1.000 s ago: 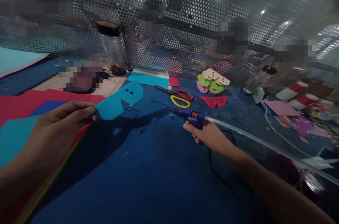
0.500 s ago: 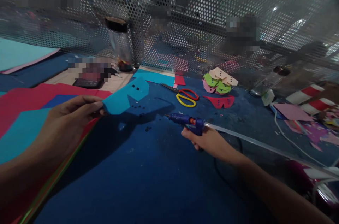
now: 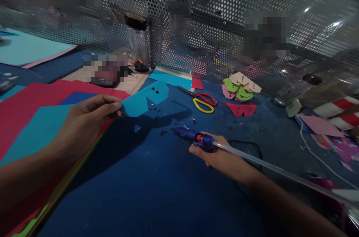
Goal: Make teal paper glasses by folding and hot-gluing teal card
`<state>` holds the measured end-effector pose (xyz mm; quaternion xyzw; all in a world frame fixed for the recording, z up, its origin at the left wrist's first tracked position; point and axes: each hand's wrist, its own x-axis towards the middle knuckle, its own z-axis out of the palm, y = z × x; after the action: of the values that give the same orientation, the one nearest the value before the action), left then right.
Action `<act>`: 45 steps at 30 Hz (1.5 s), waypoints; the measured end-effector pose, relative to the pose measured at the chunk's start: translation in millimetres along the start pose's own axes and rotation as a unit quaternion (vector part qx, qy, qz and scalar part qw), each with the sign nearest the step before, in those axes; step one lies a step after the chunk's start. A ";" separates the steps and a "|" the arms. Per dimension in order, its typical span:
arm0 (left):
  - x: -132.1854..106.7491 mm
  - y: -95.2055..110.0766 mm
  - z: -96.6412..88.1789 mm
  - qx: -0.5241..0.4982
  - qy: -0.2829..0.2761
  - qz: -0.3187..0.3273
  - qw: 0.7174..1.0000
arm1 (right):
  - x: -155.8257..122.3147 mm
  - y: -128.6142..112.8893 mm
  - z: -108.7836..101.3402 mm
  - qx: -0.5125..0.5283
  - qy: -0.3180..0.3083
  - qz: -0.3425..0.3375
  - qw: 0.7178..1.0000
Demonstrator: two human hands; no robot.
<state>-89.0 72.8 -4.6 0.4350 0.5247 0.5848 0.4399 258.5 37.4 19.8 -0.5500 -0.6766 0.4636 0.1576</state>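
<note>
Left of the scissors point(image 3: 194, 95), the person's left hand point(image 3: 92, 117) holds up the blue cutout point(image 3: 136, 104), clear of the table point(image 3: 134, 196), thumb and forefinger closed in a pinch on its near end and the other fingers curled in behind. Two dark dots point(image 3: 155, 90) sit side by side towards its far end. On the person's side of the scissors, the right hand point(image 3: 224, 156) has its fingers wrapped around the glue gun point(image 3: 186, 133); I can't tell whether the trigger is squeezed. A long clear stick point(image 3: 252, 161) runs out of the gun's back, and its nozzle points at some black bits point(image 3: 163, 132), well apart from the blue cutout. Right of the scissors lies a red cutout point(image 3: 240, 109), and right and farther back a stack point(image 3: 238, 87) of pale, green and pink ones. Left of the scissors and behind stands a jar point(image 3: 138, 46); well to their left, coloured sheets point(image 3: 25, 104) are spread out
</note>
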 end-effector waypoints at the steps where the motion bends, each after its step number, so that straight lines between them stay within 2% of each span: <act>1: -0.5 0.6 0.2 0.000 0.000 -0.002 1.000 | -0.2 -1.0 1.1 -0.009 -0.003 -0.009 1.000; 5: -1.6 0.9 0.2 0.005 0.000 0.002 1.000 | 1.8 -4.4 4.6 -0.036 0.004 -0.036 0.999; 12: -0.6 -3.5 -1.1 0.011 -0.019 0.001 1.000 | 3.1 -11.6 5.5 -0.068 -0.001 -0.040 0.997; 30: -1.7 0.4 1.5 0.022 -0.022 0.012 0.999 | 6.9 -17.4 8.0 -0.124 0.008 -0.011 0.992; 38: -0.9 -0.3 0.2 0.024 -0.026 0.010 0.999 | 6.0 -14.5 7.8 -0.101 0.012 -0.021 0.995; 45: 0.3 -2.0 1.1 0.028 -0.026 0.006 0.999 | 1.8 -5.7 10.4 -0.019 0.021 -0.010 1.000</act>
<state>-87.9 73.5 -6.5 0.4655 0.5262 0.5609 0.4379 247.0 34.5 18.4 -0.5554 -0.6873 0.4377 0.1662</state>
